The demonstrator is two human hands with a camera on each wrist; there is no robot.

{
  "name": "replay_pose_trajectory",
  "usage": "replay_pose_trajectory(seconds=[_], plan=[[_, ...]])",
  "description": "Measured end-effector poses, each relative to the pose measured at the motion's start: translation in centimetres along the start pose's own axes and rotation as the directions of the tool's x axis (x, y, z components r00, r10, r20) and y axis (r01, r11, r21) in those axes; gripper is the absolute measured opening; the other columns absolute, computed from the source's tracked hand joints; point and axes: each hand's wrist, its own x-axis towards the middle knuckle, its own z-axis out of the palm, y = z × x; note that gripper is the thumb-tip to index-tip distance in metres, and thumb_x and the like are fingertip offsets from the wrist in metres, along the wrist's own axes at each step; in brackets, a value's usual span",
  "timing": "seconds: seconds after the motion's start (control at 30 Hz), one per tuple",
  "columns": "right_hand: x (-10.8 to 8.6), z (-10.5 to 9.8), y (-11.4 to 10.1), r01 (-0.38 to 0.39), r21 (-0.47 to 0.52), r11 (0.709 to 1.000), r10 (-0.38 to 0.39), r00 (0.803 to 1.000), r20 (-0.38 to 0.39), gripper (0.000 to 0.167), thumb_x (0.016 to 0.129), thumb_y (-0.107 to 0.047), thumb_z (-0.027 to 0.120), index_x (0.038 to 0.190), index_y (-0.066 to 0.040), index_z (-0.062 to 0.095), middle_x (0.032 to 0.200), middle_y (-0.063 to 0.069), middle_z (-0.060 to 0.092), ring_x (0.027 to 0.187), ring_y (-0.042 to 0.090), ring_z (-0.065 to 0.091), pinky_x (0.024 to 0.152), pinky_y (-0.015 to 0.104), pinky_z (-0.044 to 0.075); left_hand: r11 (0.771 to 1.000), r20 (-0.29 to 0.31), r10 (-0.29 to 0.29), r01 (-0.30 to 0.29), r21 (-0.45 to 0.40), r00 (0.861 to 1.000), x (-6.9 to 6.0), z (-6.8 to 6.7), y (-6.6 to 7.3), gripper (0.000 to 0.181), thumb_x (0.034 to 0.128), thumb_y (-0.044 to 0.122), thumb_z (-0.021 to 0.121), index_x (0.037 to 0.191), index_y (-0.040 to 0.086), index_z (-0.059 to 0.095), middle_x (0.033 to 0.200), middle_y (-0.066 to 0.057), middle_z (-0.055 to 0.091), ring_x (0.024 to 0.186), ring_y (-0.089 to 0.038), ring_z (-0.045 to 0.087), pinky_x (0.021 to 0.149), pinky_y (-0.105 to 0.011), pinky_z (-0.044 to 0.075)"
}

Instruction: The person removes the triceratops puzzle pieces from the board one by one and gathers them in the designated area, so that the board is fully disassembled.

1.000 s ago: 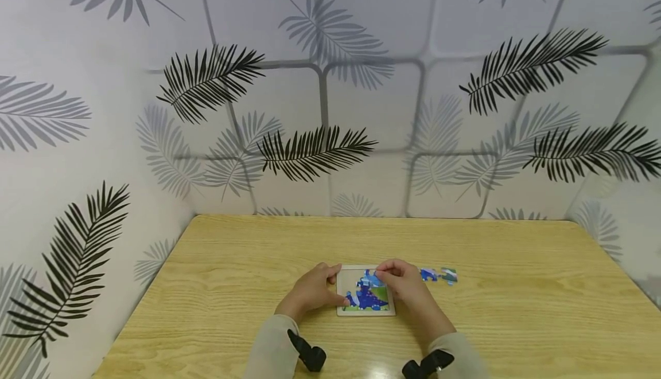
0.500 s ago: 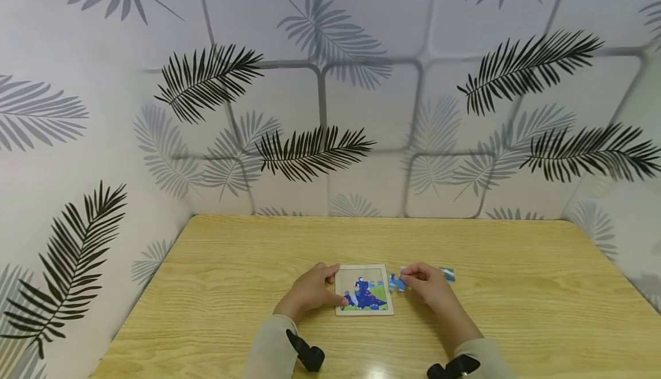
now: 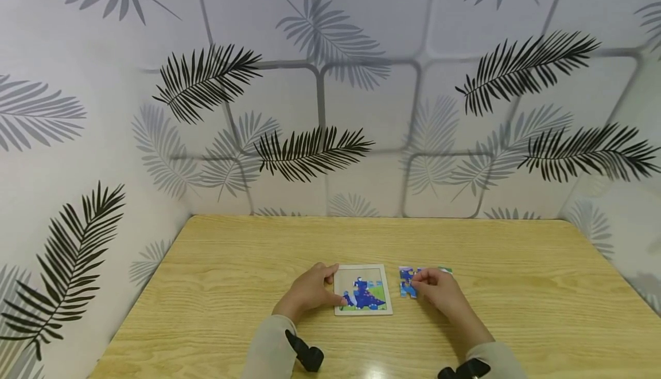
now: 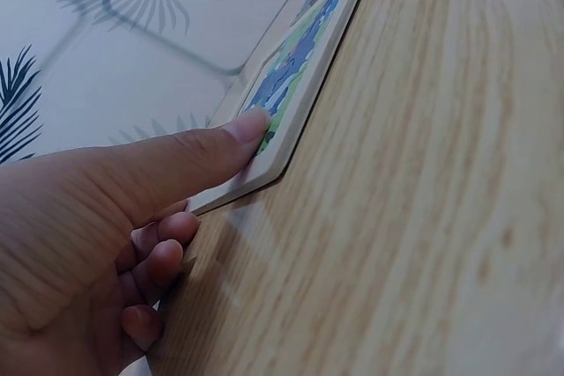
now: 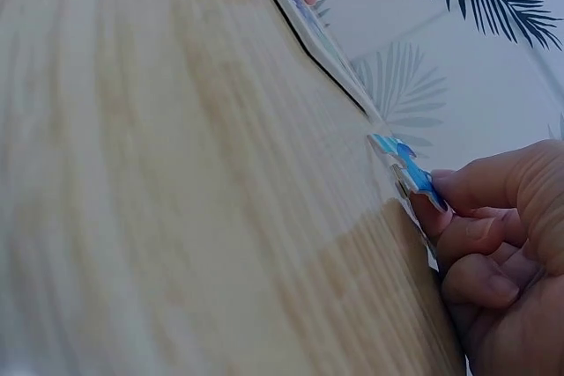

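The right hand [image 3: 441, 293] pinches a blue puzzle piece [image 5: 414, 173] between thumb and forefinger, a narrow grip with the other fingers curled in behind; whether the piece touches the table or is lifted slightly, I cannot tell. It is to the right of the puzzle frame [image 3: 346, 280], apart from it, and so not yet placed. Just beyond it is a blue and lilac piece [image 3: 405, 270], so near that the head view does not settle whether the two touch. Behind the right hand shows the edge of a green and white piece [image 3: 446, 270], mostly hidden. The left hand [image 3: 308, 293] holds the frame by its left side, thumb over the near corner and forefinger at the far one. Inside, the work looks roughly half done: the fitted pieces [image 3: 368, 297] fill the near part with a purple-blue figure on green, and some light blue reaches up the right side. The far strip and the upper left are bare backing, so the loose pieces on the right seem to be what is left, though the hand may hide more. All this is on the wood-grain table [image 3: 206, 310], before a leaf-patterned wall [image 3: 372, 109].
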Motion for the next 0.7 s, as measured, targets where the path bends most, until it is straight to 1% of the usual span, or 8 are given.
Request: replay_pose_trajectory(seconds=[0.1, 0.23, 0.33, 0.47, 0.6, 0.7], plan=[[-0.05, 0.01, 0.06, 0.020, -0.051, 0.998, -0.021, 1.000, -0.006, 0.006, 0.088, -0.006, 0.063, 0.089, 0.001, 0.063, 0.075, 0.002, 0.057, 0.066, 0.014, 0.046, 0.055, 0.024, 0.039, 1.000, -0.002, 0.000, 0.000, -0.004, 1.000, -0.03, 0.04, 0.00, 0.088, 0.0696, 0.033, 0.084, 0.144, 0.012, 0.042, 0.087, 0.000, 0.041, 0.077, -0.014, 0.040, 0.073, -0.033, 0.032], [-0.03, 0.02, 0.24, 0.043, -0.093, 0.995, -0.046, 0.999, -0.027, 0.006, 0.087, -0.006, 0.065, 0.088, 0.000, 0.064, 0.076, 0.002, 0.058, 0.068, 0.015, 0.046, 0.056, 0.024, 0.039, 1.000, -0.005, 0.004, -0.004, 0.004, 1.000, -0.04, 0.08, -0.09, 0.087, 0.0698, 0.033, 0.084, 0.143, 0.012, 0.042, 0.087, 0.000, 0.041, 0.077, -0.014, 0.041, 0.073, -0.033, 0.032], [-0.08, -0.04, 0.39, 0.066, -0.109, 0.992, -0.071, 0.997, -0.036, 0.005, 0.086, -0.005, 0.066, 0.087, 0.000, 0.065, 0.078, 0.002, 0.060, 0.069, 0.014, 0.048, 0.058, 0.024, 0.040, 1.000, -0.004, -0.001, 0.001, 0.009, 1.000, -0.02, 0.17, -0.18, 0.087, 0.0699, 0.033, 0.084, 0.144, 0.012, 0.042, 0.087, 0.000, 0.042, 0.078, -0.014, 0.041, 0.073, -0.033, 0.032], [-0.20, -0.13, 0.47, 0.099, -0.127, 0.987, -0.106, 0.993, -0.051, 0.005, 0.085, -0.005, 0.068, 0.087, -0.001, 0.066, 0.082, 0.004, 0.064, 0.075, 0.014, 0.053, 0.066, 0.026, 0.043, 1.000, -0.007, -0.005, 0.005, 0.003, 1.000, 0.03, 0.18, -0.16, 0.087, 0.0701, 0.034, 0.083, 0.144, 0.013, 0.042, 0.088, 0.000, 0.042, 0.078, -0.014, 0.041, 0.074, -0.034, 0.032], [-0.32, -0.18, 0.49, 0.092, -0.129, 0.987, -0.101, 0.993, -0.061, 0.006, 0.086, -0.007, 0.068, 0.088, -0.001, 0.066, 0.086, 0.005, 0.065, 0.080, 0.014, 0.056, 0.072, 0.028, 0.045, 1.000, -0.011, -0.007, 0.007, -0.002, 1.000, 0.01, 0.14, -0.08, 0.087, 0.0698, 0.034, 0.084, 0.144, 0.013, 0.042, 0.087, 0.000, 0.042, 0.077, -0.015, 0.041, 0.074, -0.034, 0.032], [-0.42, -0.22, 0.44, 0.079, -0.120, 0.990, -0.087, 0.994, -0.063, 0.007, 0.086, -0.007, 0.068, 0.088, -0.001, 0.066, 0.088, 0.006, 0.066, 0.081, 0.014, 0.057, 0.072, 0.027, 0.045, 1.000, -0.011, -0.003, 0.003, 0.004, 1.000, 0.02, 0.18, -0.14, 0.088, 0.0699, 0.034, 0.084, 0.144, 0.012, 0.042, 0.087, 0.000, 0.041, 0.077, -0.014, 0.040, 0.074, -0.034, 0.032]])
